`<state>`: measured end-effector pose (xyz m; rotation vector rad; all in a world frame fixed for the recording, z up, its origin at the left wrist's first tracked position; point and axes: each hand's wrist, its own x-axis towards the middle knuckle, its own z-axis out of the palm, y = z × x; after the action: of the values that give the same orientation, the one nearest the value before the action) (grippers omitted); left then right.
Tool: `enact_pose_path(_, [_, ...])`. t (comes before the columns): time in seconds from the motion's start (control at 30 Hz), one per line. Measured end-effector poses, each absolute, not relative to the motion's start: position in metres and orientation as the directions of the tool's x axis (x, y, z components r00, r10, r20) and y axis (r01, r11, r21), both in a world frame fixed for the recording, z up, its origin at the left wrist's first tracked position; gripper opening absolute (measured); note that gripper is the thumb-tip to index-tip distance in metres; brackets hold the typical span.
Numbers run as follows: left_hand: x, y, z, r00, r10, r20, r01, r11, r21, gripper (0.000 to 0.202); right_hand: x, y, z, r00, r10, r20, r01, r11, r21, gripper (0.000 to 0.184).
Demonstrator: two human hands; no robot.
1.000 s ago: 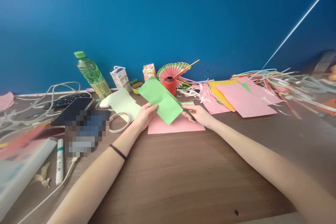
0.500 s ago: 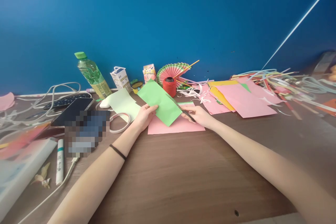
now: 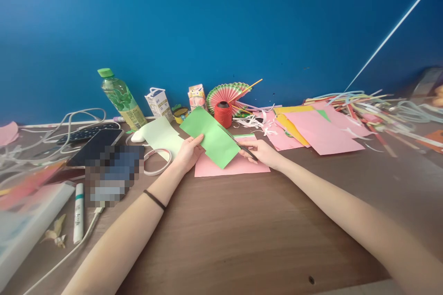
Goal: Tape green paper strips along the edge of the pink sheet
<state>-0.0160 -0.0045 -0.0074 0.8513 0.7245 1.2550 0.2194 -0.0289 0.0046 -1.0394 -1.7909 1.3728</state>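
Between my hands a green sheet of paper [image 3: 212, 136] is held tilted above the table. My left hand [image 3: 189, 153] pinches its lower left edge, thumb on top and fingers beneath. My right hand [image 3: 261, 151] is closed round the dark handles of a pair of scissors [image 3: 249, 152], whose thin blades lie along the green sheet's upper right edge. Under the sheet is a pink paper [image 3: 238, 168], partly covered, flat on the table. A pale green paper [image 3: 161, 136] lies just left of my left hand.
Behind stand a red thread spool [image 3: 223, 114], a folded paper fan [image 3: 226, 94], a milk carton [image 3: 159, 103] and a green-capped bottle [image 3: 121, 99]. Pink and yellow papers [image 3: 323, 131] lie to the right, beside many thin strips. Phones, cables and a white marker [image 3: 79, 212] are at left.
The green sheet has shifted slightly left and down with my left hand, whose thumb has slid nearer the sheet's edge. My right hand and the scissors are almost in the same place.
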Motion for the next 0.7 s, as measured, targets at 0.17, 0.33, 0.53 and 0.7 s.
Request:
enact_pose_path(0.17, [-0.0140, -0.0064, -0.0062, 0.215, 0.977, 0.000, -0.473, 0.105, 0.875, 0.016, 0.2187, -0.0306, 0.0080, -0.479, 0.878, 0.011, 0.190, 0.116, -0.975, 0.042])
enact_pose_path(0.33, [-0.0127, -0.0085, -0.0046, 0.233, 0.972, -0.016, -0.427, 0.117, 0.897, 0.023, 0.2184, -0.0291, 0.0065, -0.488, 0.873, -0.021, 0.135, 0.051, -0.990, 0.040])
enact_pose_path(0.53, [-0.0127, -0.0100, -0.0056, 0.293, 0.956, -0.017, -0.347, 0.123, 0.930, 0.029, 0.2157, -0.0315, 0.0097, -0.516, 0.857, -0.011, 0.127, 0.064, -0.990, 0.040])
enact_pose_path(0.7, [-0.0127, -0.0114, -0.0046, 0.334, 0.942, -0.017, -0.313, 0.128, 0.941, 0.030, 0.2137, -0.0336, 0.0108, -0.517, 0.855, 0.036, 0.132, 0.121, -0.984, 0.041])
